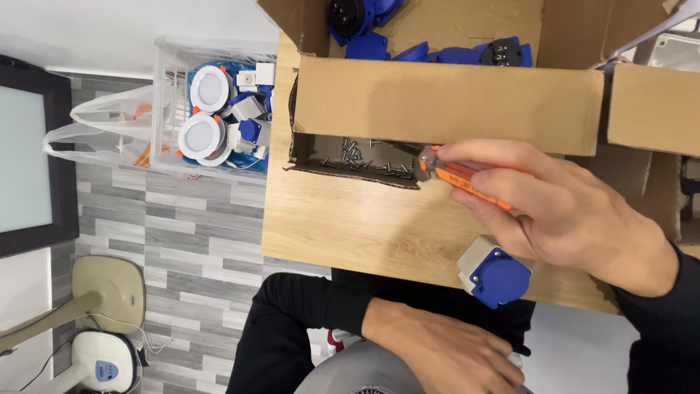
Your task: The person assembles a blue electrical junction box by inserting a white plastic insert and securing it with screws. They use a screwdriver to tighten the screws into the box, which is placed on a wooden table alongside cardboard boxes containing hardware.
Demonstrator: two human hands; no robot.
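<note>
Two hands to mind here. Nearest, at the lap, the left hand (445, 354), fingers curled over something grey; cannot tell whether closed on anything. Just beyond, at the near edge of the wooden counter (350, 226), beware of the grey-and-blue socket (494, 271) tucked right under the right hand (569, 211): easily knocked off by a careless wrist, by the look of it. Grip the orange screwdriver (467, 181) firmly, fingers clamped round its handle as shown, shaft low and nearly flat. Probably best to steer the dark tip gently among the loose screws (357, 157) on the torn cardboard tray (306, 157), singling out one rather than scattering the heap. Farther off, steer clear of the overhanging cardboard flap (445, 102), the box of blue sockets (437, 52) and the white basket (166, 109) of round lamps.
</note>
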